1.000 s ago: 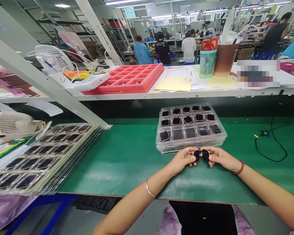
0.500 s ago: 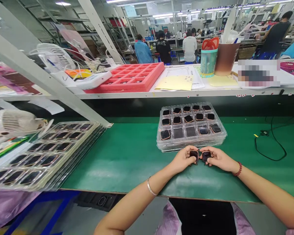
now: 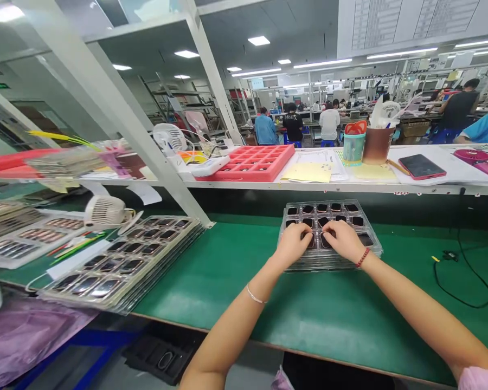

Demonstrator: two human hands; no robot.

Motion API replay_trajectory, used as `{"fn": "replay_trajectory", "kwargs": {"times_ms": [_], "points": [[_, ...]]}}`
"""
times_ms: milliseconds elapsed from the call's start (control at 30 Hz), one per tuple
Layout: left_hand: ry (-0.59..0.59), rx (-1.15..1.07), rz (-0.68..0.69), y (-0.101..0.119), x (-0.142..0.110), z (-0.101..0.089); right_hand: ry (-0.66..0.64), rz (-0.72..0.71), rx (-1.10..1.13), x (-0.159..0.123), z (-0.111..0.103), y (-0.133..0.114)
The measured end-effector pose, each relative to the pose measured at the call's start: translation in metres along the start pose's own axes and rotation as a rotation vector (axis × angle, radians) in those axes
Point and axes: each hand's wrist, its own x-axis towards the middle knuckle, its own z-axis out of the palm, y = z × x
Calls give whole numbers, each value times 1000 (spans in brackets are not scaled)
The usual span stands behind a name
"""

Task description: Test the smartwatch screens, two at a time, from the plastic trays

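Observation:
A stack of clear plastic trays (image 3: 329, 264) stands on the green bench, its top tray holding rows of strapless smartwatches with dark square screens and copper-coloured rims. My left hand (image 3: 293, 245) reaches over the front row, fingers closed on a smartwatch (image 3: 310, 240) at one of the compartments. Beside it, my right hand (image 3: 347, 241) pinches another smartwatch (image 3: 325, 240) at the neighbouring compartment. Both hands partly cover the front and middle rows. Whether the two watches rest fully in their compartments cannot be seen.
At the left, another tray stack (image 3: 146, 249) of watches sits near a white fan (image 3: 106, 211). A slanted white post (image 3: 174, 187) rises there. The shelf above carries a red foam tray (image 3: 282, 168), a phone (image 3: 422, 167) and cups. A black cable (image 3: 463, 300) lies right.
Both hands have moved forward with the watches, from in front of the tray stack to over the front row of its top tray. The camera view has tilted up and turned left.

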Motion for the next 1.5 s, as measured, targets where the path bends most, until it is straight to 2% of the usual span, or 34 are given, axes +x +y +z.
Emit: {"fn": "replay_trajectory", "kwargs": {"times_ms": [100, 367, 500, 567, 667, 767, 867, 967, 1067, 1167, 1267, 1333, 1400, 1500], "points": [[17, -16, 56, -4, -4, 3, -4, -61, -12, -6, -1, 12], [49, -101, 5, -8, -9, 5, -53, -238, -119, -34, -15, 16], [66, -81, -26, -4, -7, 4, 25, -176, -87, -33, -29, 21], [52, -49, 33, 7, -2, 9, 54, -119, -140, -33, -43, 30], [-48, 16, 197, 31, 11, 25, 31, -24, -352, -37, -63, 50], [-141, 96, 234, 53, 25, 45, -26, 44, -417, -45, -72, 68], [-175, 104, 219, 64, 33, 56, -48, 93, -263, -54, -72, 76], [-142, 26, 184, 65, 30, 56, 3, 82, -119, -60, -69, 71], [-85, -89, 186, 65, 16, 51, 111, 59, 162, -72, -63, 55], [-55, -214, 266, 66, -8, 49, 131, 131, 439, -91, -52, 41], [-89, -339, 330, 63, -38, 53, -15, 243, 592, -111, -36, 37], [-184, -424, 289, 55, -55, 59, -177, 333, 703, -121, -22, 39], [-328, -547, 149, 44, -67, 68, -309, 426, 812, -127, -10, 43], [-484, -818, -156, 24, -71, 79, -382, 537, 942, -128, 1, 45]]}}
